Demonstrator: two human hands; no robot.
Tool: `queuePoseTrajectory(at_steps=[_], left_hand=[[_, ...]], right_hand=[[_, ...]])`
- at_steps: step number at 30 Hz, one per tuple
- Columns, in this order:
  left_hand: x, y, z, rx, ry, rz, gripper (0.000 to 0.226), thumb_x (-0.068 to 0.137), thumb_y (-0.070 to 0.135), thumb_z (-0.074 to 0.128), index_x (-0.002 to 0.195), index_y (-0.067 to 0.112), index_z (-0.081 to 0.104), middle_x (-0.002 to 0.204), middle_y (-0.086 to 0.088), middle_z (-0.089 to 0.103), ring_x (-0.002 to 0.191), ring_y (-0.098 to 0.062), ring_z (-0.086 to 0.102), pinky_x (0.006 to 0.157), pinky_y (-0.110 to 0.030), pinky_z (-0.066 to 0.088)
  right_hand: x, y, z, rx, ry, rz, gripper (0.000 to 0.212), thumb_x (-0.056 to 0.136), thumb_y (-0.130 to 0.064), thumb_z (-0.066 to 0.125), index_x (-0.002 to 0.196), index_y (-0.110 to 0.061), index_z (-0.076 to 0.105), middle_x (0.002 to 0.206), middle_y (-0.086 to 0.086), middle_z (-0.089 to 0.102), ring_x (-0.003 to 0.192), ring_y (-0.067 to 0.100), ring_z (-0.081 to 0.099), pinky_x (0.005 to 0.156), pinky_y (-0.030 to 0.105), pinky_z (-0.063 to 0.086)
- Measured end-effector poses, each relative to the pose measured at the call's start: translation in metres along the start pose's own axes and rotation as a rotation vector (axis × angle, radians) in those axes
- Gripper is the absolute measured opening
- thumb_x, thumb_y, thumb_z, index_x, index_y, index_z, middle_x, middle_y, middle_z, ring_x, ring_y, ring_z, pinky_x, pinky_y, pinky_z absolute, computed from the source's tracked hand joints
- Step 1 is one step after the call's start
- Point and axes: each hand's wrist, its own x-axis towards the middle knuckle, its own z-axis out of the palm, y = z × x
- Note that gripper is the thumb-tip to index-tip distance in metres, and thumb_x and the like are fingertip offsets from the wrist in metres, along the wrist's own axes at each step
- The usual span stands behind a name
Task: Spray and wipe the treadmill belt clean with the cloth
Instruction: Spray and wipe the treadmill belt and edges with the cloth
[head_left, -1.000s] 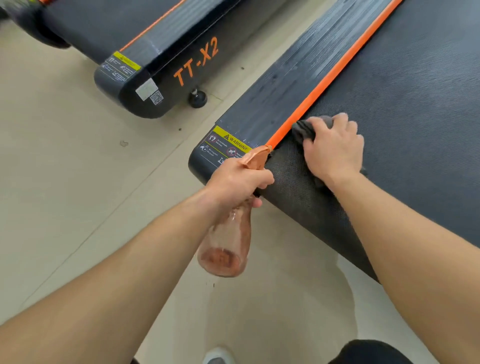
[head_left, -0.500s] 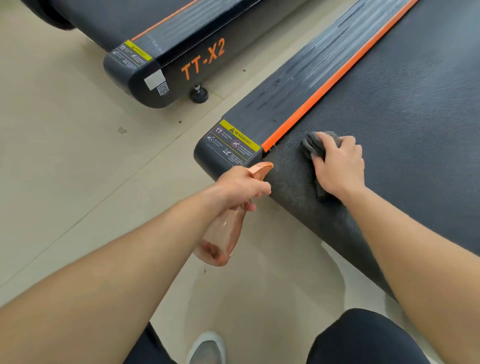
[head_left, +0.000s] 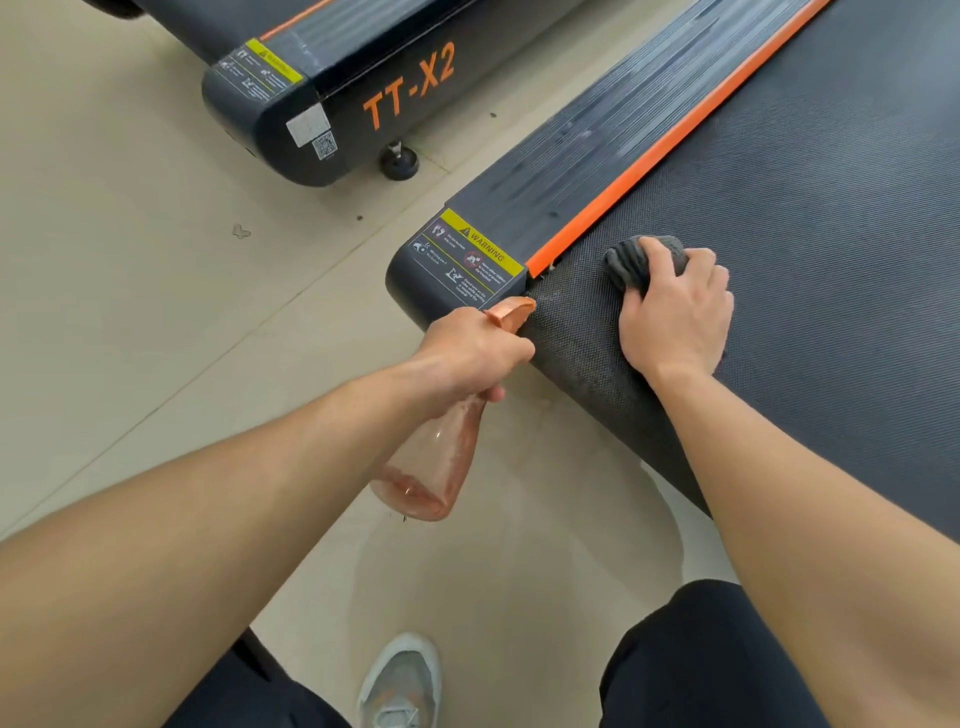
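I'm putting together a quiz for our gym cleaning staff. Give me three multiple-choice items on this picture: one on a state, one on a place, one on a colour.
1. What is the left hand doing?
A. gripping the spray bottle
B. gripping the cloth
C. hanging open, holding nothing

2. Where is the cloth?
A. on the side rail
B. in the left hand
C. on the belt, under the right hand

3. What colour is the strip between side rail and belt?
A. yellow
B. orange
C. blue

Answers:
1 A: its fingers curl round the bottle's neck.
2 C: the bunched cloth sits on the belt near its end, and the right hand's fingers curl over it.
3 B: the strip is plainly orange.
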Motion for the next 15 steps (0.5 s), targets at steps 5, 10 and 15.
queuePoseTrajectory(at_steps=[5, 10, 15], left_hand=[[-0.019, -0.008, -0.011, -0.024, -0.1, -0.02, 0.045, 0.084, 0.023, 0.07, 0.129, 0.021, 0.071, 0.08, -0.002, 0.068, 0.047, -0.016, 0.062, 0.041, -0.015, 0.038], [-0.029, -0.021, -0.011, 0.141, -0.154, -0.024, 0.036, 0.082, 0.023, 0.068, 0.118, 0.023, 0.073, 0.076, -0.002, 0.065, 0.042, -0.015, 0.061, 0.039, -0.016, 0.033], [-0.034, -0.036, -0.009, 0.205, -0.136, -0.009, 0.018, 0.083, 0.023, 0.074, 0.07, 0.026, 0.062, 0.067, 0.002, 0.06, 0.046, -0.016, 0.063, 0.039, -0.011, 0.037]], right_hand=[[-0.002, 0.003, -0.003, -0.003, -0.008, -0.033, 0.047, 0.098, -0.035, 0.051, 0.144, -0.03, 0.044, 0.134, 0.017, 0.047, 0.114, 0.037, 0.047, 0.095, 0.05, 0.041], [-0.001, 0.004, -0.003, 0.004, -0.027, -0.04, 0.048, 0.098, -0.036, 0.05, 0.145, -0.03, 0.044, 0.136, 0.018, 0.046, 0.116, 0.039, 0.046, 0.096, 0.051, 0.04], [0.0, 0.003, -0.001, 0.007, -0.018, -0.037, 0.047, 0.096, -0.038, 0.05, 0.143, -0.031, 0.046, 0.133, 0.015, 0.047, 0.114, 0.036, 0.047, 0.096, 0.05, 0.041]])
